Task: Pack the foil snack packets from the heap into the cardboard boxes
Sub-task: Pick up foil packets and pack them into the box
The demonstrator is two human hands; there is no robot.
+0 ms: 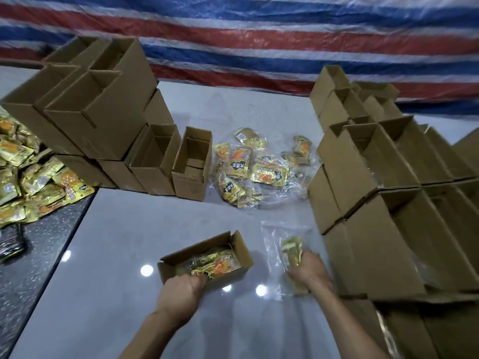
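A small open cardboard box (243, 251) lies on the glossy table in front of me, with gold foil snack packets (215, 263) inside. My left hand (181, 291) reaches into its near end, fingers curled on the packets there. To the right, my right hand (309, 270) grips a clear plastic bag of gold packets (291, 248) lying on the table. Farther back sits a heap of gold packets in clear bags (248, 167). A larger heap (28, 177) lies at the left edge.
Empty open boxes are stacked at the back left (85, 110), with two small ones (190, 164) standing by the heap. More stacked open boxes (388, 193) wall off the right side. A striped tarpaulin (259, 35) hangs behind. Dark speckled surface (39, 255) at left.
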